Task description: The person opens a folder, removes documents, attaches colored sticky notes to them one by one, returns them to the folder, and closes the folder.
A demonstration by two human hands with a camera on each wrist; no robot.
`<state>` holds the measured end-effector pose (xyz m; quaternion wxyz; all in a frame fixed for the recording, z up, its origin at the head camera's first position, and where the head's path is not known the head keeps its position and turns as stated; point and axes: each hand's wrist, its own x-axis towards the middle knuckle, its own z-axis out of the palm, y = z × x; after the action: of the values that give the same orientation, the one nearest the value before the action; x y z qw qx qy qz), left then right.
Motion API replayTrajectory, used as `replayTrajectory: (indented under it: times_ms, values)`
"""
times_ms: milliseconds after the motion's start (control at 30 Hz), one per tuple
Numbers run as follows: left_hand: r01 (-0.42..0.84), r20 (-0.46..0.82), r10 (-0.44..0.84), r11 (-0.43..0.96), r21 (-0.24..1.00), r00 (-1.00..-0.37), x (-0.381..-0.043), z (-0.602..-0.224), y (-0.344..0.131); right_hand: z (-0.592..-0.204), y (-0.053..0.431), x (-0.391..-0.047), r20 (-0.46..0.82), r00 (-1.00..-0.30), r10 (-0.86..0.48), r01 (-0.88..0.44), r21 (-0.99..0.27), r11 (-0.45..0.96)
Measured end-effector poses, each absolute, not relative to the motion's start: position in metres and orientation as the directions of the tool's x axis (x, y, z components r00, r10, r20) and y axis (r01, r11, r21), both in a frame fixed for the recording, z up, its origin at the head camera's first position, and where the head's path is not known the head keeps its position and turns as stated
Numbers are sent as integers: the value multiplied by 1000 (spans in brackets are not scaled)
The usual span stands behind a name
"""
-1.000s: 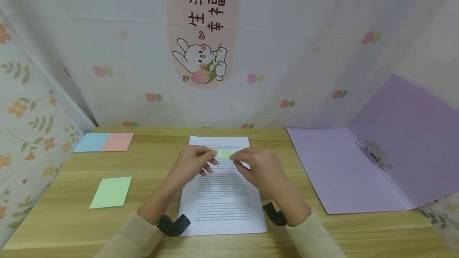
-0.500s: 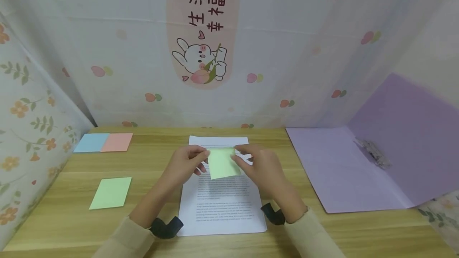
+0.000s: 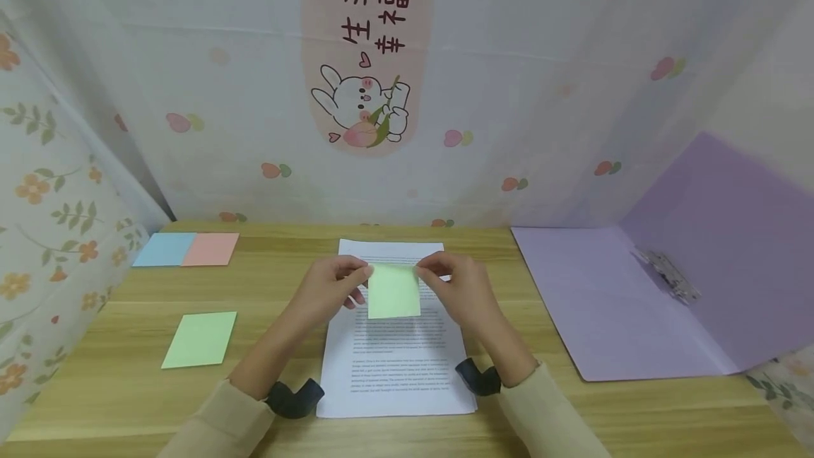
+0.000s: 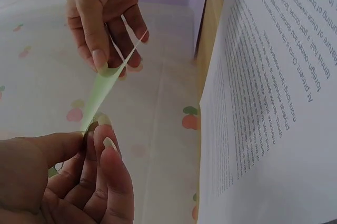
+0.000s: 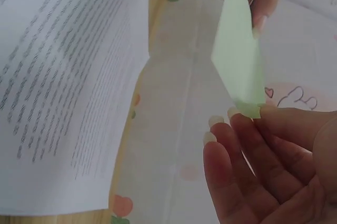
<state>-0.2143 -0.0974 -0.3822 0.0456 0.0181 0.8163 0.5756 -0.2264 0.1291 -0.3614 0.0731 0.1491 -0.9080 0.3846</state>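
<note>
A pale green sticky note (image 3: 394, 292) hangs over the upper part of a printed paper stack (image 3: 400, 380). My left hand (image 3: 331, 288) pinches its upper left corner between thumb and forefinger. The upper right corner is pinched by my right hand (image 3: 458, 288) in the same way. In the left wrist view the note (image 4: 100, 95) is seen almost edge-on, stretched between both hands and apart from the pages. The right wrist view shows the note's (image 5: 239, 50) flat face, slightly bent near the right fingertips.
On the left of the wooden table (image 3: 280, 331) lies a green sticky-note pad (image 3: 200, 339). Behind it are a blue pad (image 3: 164, 249) and a pink pad (image 3: 210, 249), side by side. An opened purple folder (image 3: 591, 302) with a metal clip (image 3: 668, 276) occupies the right.
The note was folded up or foreshortened between the fingers; it now hangs flat, facing the head camera. My right hand has shifted its grip out to the upper right corner.
</note>
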Motion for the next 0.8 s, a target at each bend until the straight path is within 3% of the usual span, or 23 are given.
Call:
replayTrajectory:
  times_ms: [233, 400, 600, 800]
  values:
    - [-33, -43, 20, 351, 936, -999, -218, -387, -103, -366, 116, -232, 225, -950, -215, -306, -798, 519]
    - [-30, -32, -2, 395, 918, -999, -220, -391, -102, -375, 108, -235, 145, -972, -183, -211, -881, 424]
    - [-35, -38, 0, 409, 912, -999, -220, -393, -104, -385, 106, -239, 65, -991, -120, -108, -911, 398]
    - [-50, -54, -6, 469, 882, -999, -219, -394, -107, -387, 106, -240, 54, -991, -125, -103, -900, 423]
